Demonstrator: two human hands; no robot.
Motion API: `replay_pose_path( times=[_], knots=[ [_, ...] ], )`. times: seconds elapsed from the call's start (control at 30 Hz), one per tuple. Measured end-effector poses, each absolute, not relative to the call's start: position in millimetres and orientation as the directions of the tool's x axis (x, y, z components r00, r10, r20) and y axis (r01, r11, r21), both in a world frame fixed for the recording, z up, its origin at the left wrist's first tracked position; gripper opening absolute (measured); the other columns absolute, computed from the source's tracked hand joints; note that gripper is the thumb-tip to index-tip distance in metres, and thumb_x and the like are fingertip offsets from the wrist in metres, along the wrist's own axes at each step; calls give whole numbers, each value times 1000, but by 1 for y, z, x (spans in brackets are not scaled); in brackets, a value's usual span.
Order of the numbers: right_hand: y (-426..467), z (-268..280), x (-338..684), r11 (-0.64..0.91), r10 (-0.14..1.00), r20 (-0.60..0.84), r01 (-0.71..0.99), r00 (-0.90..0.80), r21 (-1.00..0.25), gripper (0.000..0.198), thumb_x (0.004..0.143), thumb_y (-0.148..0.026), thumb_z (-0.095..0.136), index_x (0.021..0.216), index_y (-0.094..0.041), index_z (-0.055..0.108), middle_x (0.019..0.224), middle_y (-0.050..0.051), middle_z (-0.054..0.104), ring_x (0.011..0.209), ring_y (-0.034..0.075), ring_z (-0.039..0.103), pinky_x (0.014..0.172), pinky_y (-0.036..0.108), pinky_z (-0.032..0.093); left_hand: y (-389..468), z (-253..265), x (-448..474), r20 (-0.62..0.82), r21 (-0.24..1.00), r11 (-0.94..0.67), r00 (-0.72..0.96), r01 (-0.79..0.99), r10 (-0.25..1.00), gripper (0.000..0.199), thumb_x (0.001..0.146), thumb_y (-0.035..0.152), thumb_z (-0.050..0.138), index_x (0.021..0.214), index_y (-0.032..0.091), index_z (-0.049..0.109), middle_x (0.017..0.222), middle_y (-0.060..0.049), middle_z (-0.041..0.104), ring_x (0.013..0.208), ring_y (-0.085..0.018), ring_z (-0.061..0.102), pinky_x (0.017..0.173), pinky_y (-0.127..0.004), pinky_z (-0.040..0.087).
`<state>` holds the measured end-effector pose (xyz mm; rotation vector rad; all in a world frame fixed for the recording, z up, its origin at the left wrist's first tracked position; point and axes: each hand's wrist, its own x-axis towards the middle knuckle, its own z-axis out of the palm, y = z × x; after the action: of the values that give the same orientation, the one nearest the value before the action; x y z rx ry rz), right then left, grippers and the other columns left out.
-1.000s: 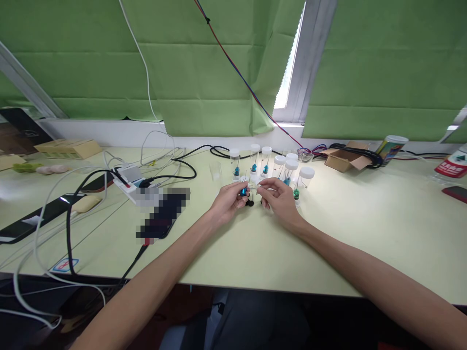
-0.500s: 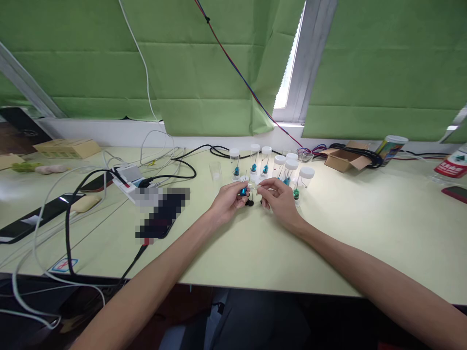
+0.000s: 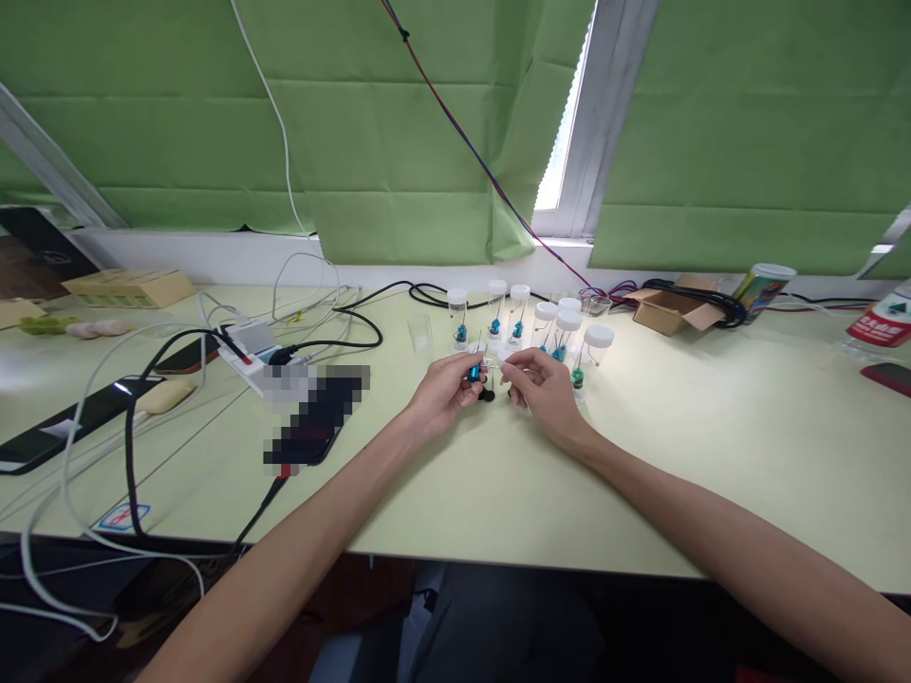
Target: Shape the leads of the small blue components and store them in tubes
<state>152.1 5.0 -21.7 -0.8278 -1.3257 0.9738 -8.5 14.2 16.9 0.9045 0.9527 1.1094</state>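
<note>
Over the middle of the table, my left hand [image 3: 441, 391] is closed around a small shiny blue part [image 3: 474, 373] with thin metal wires sticking up from it. My right hand [image 3: 545, 384] pinches a tiny pale or clear piece [image 3: 498, 365] close against the blue part; its exact kind is too small to tell. Between the hands, small black round pieces [image 3: 487, 395] show on the table. Just behind stand several clear vials with white lids, such as one vial [image 3: 459, 332] with a blue part inside and another vial [image 3: 578, 378] with a green part.
An open clear cup [image 3: 420, 337] stands left of the vials. To the left lie a dark phone [image 3: 334, 417], a white power strip [image 3: 252, 356] and tangled cables. At the back right are an open cardboard box [image 3: 673, 313], a can [image 3: 765, 294] and a bottle [image 3: 883, 323].
Both hands stay nearly where they were. The right fingertips and the pale piece have shifted very slightly; the blue part remains in my left hand.
</note>
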Motion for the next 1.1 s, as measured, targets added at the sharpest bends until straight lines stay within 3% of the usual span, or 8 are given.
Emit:
replay_pose_path(
  times=[1.1],
  knots=[
    [1,-23,153,406,910,406,-18,-86,-914,35,88,-51,66,73,-20,59,63,-1,62,46,9,50,45,25,41,15,16,-11,-116,939,175,204,-297,972,24,75,28,77,69,13,60,72,-3,59,45,-3,45,37,-18,29]
  ],
)
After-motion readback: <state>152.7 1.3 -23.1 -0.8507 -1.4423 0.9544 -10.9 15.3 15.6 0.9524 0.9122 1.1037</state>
